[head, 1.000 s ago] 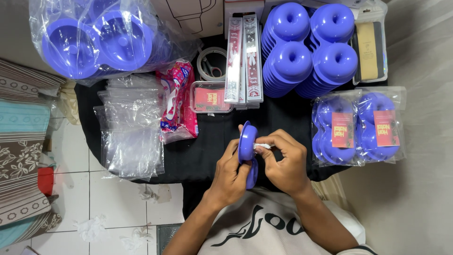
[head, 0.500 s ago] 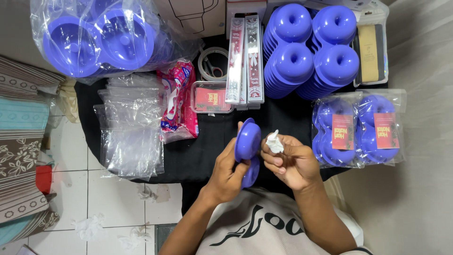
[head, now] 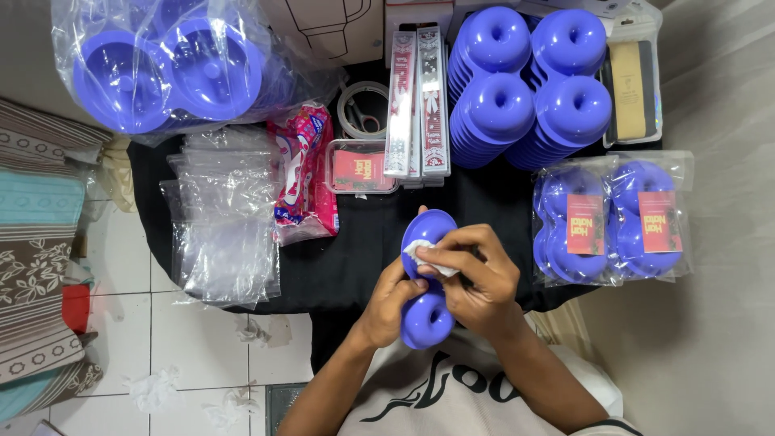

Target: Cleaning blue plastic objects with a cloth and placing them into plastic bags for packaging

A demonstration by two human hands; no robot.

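My left hand (head: 386,300) grips a purple double-ring plastic mould (head: 428,315) from its left side, holding it upright over the black cloth (head: 363,250). My right hand (head: 476,278) pinches a small white tissue (head: 424,254) and presses it against the mould's upper half. The mould's lower ring shows below my fingers.
Stacks of the same purple moulds (head: 525,89) stand at the back right, bagged moulds with red cards (head: 609,218) to the right. Clear plastic bags (head: 222,218), a pink packet (head: 303,173), a small red box (head: 359,167), a tape roll (head: 363,109) and long boxes (head: 418,101) lie behind. A large bag of purple moulds (head: 173,69) sits back left.
My right hand lifted the white tissue away from the mould, then brought it back down onto the upper half. The mould has tilted slightly in my left hand.
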